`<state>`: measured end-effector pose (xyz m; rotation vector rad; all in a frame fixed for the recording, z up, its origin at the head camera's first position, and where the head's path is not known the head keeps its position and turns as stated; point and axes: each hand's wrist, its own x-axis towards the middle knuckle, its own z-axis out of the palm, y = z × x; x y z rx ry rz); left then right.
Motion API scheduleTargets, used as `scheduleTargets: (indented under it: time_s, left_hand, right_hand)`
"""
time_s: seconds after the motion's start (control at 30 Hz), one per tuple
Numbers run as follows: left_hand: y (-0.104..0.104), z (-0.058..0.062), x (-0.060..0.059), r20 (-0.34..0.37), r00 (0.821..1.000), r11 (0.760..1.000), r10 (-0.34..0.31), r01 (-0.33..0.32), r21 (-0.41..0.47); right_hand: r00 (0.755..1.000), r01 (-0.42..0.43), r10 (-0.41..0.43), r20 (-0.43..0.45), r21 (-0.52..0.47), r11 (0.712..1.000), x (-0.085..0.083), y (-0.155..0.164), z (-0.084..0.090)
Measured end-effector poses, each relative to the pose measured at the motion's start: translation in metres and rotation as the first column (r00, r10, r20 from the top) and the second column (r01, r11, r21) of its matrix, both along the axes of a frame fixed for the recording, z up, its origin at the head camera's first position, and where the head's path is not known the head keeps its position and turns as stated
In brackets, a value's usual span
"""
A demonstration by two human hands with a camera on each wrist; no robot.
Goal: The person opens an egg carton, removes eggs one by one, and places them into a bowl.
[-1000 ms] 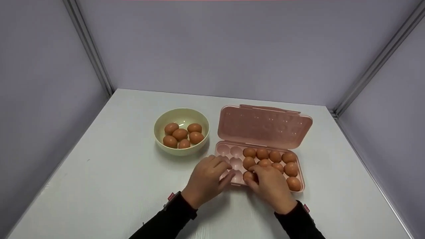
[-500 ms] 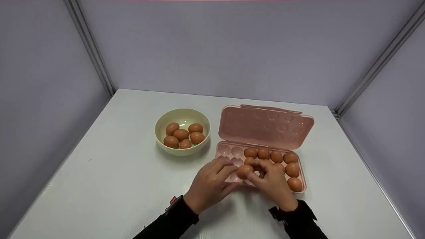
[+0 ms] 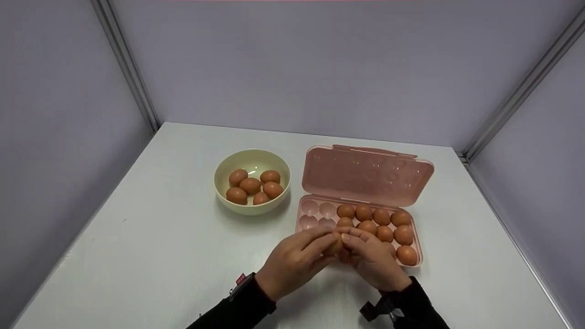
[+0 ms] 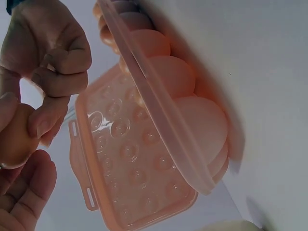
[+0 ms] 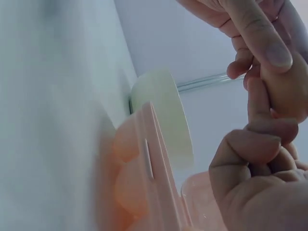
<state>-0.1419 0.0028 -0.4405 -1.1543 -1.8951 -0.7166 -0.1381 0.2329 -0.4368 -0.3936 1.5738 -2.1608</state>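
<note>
A brown egg is held up between both hands over the front left part of a pink egg carton. My left hand has its thumb and fingers around the egg's left side. My right hand pinches the same egg from the right with thumb and forefinger; its other fingers are curled in the left wrist view. That view also shows the egg above the carton's level. Brown eggs fill much of the carton's right part. Some cups at its left hold none, and the hands cover the front ones.
Left of the carton stands a pale yellow-green bowl with several brown eggs in it. The carton's lid stands raised at the back. Grey panels enclose the white table at the back and sides.
My right hand has lifted the egg from the carton's front row and moved it left. My left hand has closed around it. One egg at the bowl's front has shifted slightly right.
</note>
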Motion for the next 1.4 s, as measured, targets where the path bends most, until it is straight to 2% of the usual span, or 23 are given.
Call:
scheduleTargets:
  time_s: [0.07,0.13,0.67,0.9,1.0,1.13,1.27,1.4]
  left_hand:
    - [0.000,0.000,0.000,-0.001,1.000,1.000,-0.016,0.016,0.003]
    - [0.000,0.000,0.000,0.003,1.000,1.000,-0.026,0.026,0.003]
    - [0.002,0.002,-0.002,-0.014,0.999,0.999,-0.048,0.048,0.012]
    - [-0.001,0.005,-0.004,0.000,1.000,1.000,-0.019,0.019,0.019]
    - [-0.006,0.010,-0.007,0.021,1.000,0.999,0.021,-0.022,0.045]
    - [-0.019,0.018,-0.014,0.054,0.990,0.984,0.131,-0.136,0.117]
    - [-0.039,0.022,-0.027,0.107,0.963,0.950,0.246,-0.262,0.170]
    - [-0.061,0.021,-0.047,0.229,0.927,0.916,0.296,-0.343,0.207]
  right_hand:
    - [0.999,-0.046,0.045,-0.006,-0.040,0.998,-0.001,0.000,-0.002]
    - [0.998,-0.057,0.057,-0.013,-0.050,0.997,-0.001,0.001,-0.003]
    - [0.996,-0.068,0.067,-0.059,-0.025,0.997,-0.002,0.003,-0.004]
    - [0.996,-0.035,0.037,-0.078,0.027,0.999,-0.001,0.002,-0.002]
    - [0.995,0.014,-0.001,-0.099,0.125,0.992,0.000,-0.002,-0.001]
    - [0.986,0.094,-0.046,-0.163,0.296,0.950,0.002,-0.006,0.000]
    - [0.974,0.144,-0.064,-0.217,0.376,0.915,0.004,-0.009,-0.001]
    - [0.967,0.168,-0.074,-0.245,0.389,0.906,0.005,-0.012,-0.004]
